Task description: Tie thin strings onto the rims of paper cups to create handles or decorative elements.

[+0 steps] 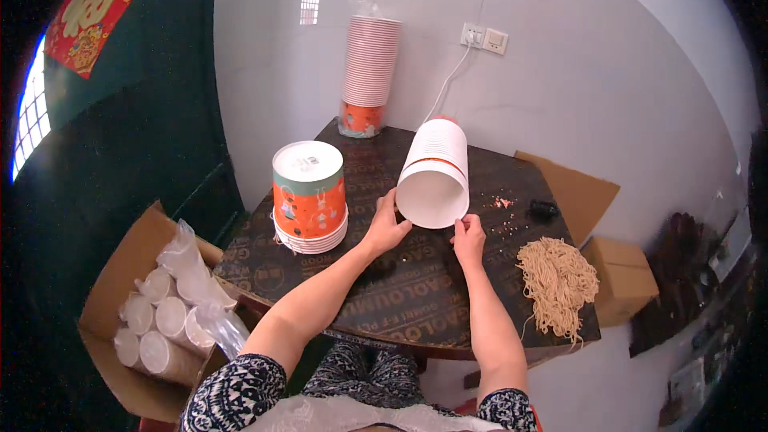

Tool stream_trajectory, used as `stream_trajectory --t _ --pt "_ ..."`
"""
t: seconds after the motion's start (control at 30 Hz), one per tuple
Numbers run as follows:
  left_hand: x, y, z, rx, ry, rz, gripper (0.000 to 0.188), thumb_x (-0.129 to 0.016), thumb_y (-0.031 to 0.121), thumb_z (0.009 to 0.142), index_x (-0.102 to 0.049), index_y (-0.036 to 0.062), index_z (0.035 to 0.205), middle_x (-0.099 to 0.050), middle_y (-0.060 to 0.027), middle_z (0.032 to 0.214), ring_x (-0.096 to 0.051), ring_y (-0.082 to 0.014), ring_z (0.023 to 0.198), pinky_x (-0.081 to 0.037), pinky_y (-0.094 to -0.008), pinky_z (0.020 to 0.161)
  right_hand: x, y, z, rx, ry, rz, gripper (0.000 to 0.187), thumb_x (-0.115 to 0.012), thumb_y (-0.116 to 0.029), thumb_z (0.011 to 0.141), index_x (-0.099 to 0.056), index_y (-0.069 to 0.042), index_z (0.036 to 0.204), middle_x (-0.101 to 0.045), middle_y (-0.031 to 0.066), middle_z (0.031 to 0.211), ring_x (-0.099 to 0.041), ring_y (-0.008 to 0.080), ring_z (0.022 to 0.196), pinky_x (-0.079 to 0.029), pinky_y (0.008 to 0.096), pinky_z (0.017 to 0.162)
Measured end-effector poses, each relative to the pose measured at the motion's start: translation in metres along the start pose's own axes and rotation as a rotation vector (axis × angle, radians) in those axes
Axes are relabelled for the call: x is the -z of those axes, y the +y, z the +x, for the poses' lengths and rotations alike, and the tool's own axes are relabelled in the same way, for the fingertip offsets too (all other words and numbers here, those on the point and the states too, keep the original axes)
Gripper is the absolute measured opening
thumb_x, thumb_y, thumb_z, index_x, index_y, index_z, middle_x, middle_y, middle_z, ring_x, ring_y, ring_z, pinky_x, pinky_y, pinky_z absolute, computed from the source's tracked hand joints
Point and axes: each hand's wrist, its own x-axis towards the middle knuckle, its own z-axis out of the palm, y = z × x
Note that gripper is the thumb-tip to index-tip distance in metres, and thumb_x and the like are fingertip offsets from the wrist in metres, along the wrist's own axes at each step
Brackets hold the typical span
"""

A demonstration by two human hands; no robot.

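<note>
A stack of white paper buckets (436, 148) lies on its side on the dark table, the open mouth of the nearest bucket (432, 194) facing me. At the left of that mouth, my left hand (390, 228) grips the bucket by its side and rim, thumb towards me. My right hand (469, 238) pinches the rim at its lower right, fingers curled. To the left, an orange and green printed stack of paper buckets (309, 196) stands upside down with white rims at its base. Thin string shows along those rims.
A tall plastic-wrapped bucket stack (372, 60) stands at the back. A heap of beige string (558, 284), red crumbs (502, 203) and a small black object (544, 208) lie at right. An open carton (104, 316) with wrapped white rolls (170, 320) is at lower left; a closed carton (624, 280) sits right.
</note>
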Motion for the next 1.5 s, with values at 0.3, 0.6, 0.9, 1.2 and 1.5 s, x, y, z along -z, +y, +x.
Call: stream_trajectory --t 0.3,0.6,0.9,1.2,1.5 --pt "0.008 -0.014 -0.004 0.147 -0.101 -0.364 0.085 -0.068 0.008 0.076 -0.026 0.0049 0.150 -0.043 -0.0153 0.132 -0.047 -0.0281 0.118 -0.042 -0.0408 0.103 0.011 -0.029 -0.007 -0.243 -0.104 0.279 0.017 -0.060 -0.008 0.092 -0.056 0.002 0.104 -0.066 0.0099 0.082 -0.064 0.0170 0.057 -0.052 0.0318 0.054" --pt "0.025 -0.003 -0.006 0.193 -0.227 -0.562 0.073 -0.063 0.020 0.081 -0.032 0.0046 0.146 -0.046 -0.0120 0.129 -0.048 -0.0235 0.116 -0.040 -0.0381 0.101 0.016 -0.031 -0.008 -0.307 -0.106 0.339 0.013 -0.060 -0.008 0.092 -0.055 0.001 0.098 -0.063 0.0083 0.080 -0.060 0.0121 0.054 -0.046 0.0258 0.041" --pt "0.028 0.001 -0.006 0.310 -0.234 -0.607 0.065 -0.063 0.025 0.085 -0.037 0.0046 0.140 -0.049 -0.0088 0.128 -0.051 -0.0200 0.115 -0.039 -0.0342 0.098 0.015 -0.030 -0.007 -0.312 -0.094 0.236 0.012 -0.062 -0.008 0.089 -0.055 0.002 0.090 -0.064 0.0099 0.070 -0.060 0.0161 0.048 -0.048 0.0324 0.047" --pt "0.013 -0.003 -0.006 0.237 -0.226 -0.583 0.067 -0.062 0.023 0.085 -0.035 0.0036 0.143 -0.048 -0.0096 0.130 -0.054 -0.0194 0.111 -0.044 -0.0334 0.095 0.000 0.007 -0.007 -0.137 0.116 0.066 0.015 -0.063 -0.009 0.089 -0.053 0.001 0.087 -0.060 0.0080 0.069 -0.058 0.0136 0.048 -0.046 0.0289 0.038" --pt "0.019 0.002 -0.013 0.255 -0.204 -0.608 0.067 -0.064 0.016 0.081 -0.039 0.0010 0.142 -0.050 -0.0114 0.129 -0.052 -0.0196 0.110 -0.043 -0.0316 0.094 0.012 -0.024 -0.010 -0.331 0.058 0.178 0.023 -0.067 -0.013 0.088 -0.050 0.000 0.081 -0.056 0.0084 0.059 -0.058 0.0154 0.044 -0.044 0.0303 0.034"
